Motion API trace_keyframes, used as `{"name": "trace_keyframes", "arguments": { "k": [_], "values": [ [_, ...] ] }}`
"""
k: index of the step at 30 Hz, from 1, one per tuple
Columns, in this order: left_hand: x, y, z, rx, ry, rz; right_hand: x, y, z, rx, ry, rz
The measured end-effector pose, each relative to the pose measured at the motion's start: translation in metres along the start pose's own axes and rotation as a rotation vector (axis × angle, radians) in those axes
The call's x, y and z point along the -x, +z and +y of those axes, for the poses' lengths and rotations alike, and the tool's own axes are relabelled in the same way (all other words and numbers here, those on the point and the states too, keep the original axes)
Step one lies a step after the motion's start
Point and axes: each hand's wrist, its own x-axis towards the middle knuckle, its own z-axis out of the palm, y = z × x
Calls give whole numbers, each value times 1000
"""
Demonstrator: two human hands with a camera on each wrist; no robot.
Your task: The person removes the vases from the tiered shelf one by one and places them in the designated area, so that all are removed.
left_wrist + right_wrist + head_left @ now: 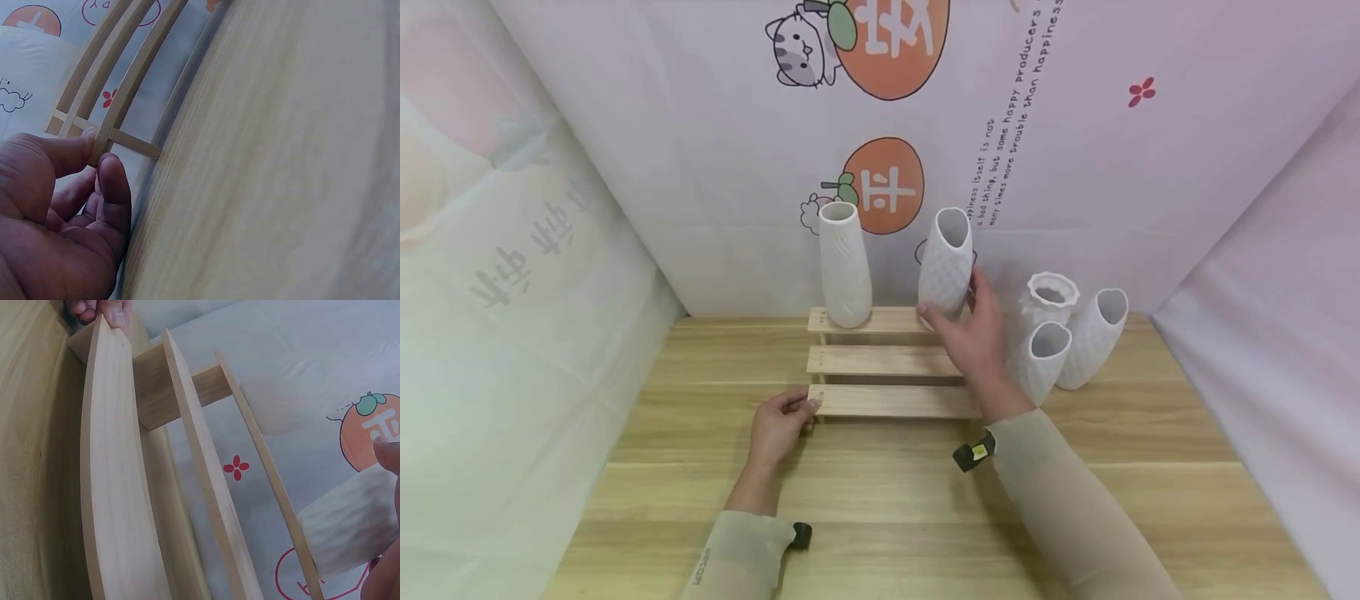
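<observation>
A stepped wooden rack (pixel 887 402) with three slats stands against the back cloth. My left hand (pixel 782 423) pinches the left end of its lowest slat between thumb and fingers, as the left wrist view shows up close. On the right part of the top slat is a white vase with a diamond texture (pixel 945 265), its mouth cut at a slant. My right hand (pixel 973 333) grips that vase low down, thumb in front and fingers round its right side. A taller white vase with wavy relief (pixel 846 271) stands upright at the left end of the top slat.
Right of the rack, several white vases stand grouped on the wooden table (pixel 880 500): one with a frilled rim (pixel 1052 292), a short slant-mouthed one (pixel 1043 367) and a taller textured one (pixel 1093 342). Printed cloth (pixel 700 150) walls the back and both sides.
</observation>
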Motion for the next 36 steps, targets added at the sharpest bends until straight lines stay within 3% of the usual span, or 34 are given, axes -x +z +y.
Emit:
{"name": "trace_keyframes", "arguments": {
  "k": [36],
  "values": [
    [1,0,-1,12,-1,6,0,2,-3,-67,86,40]
  ]
}}
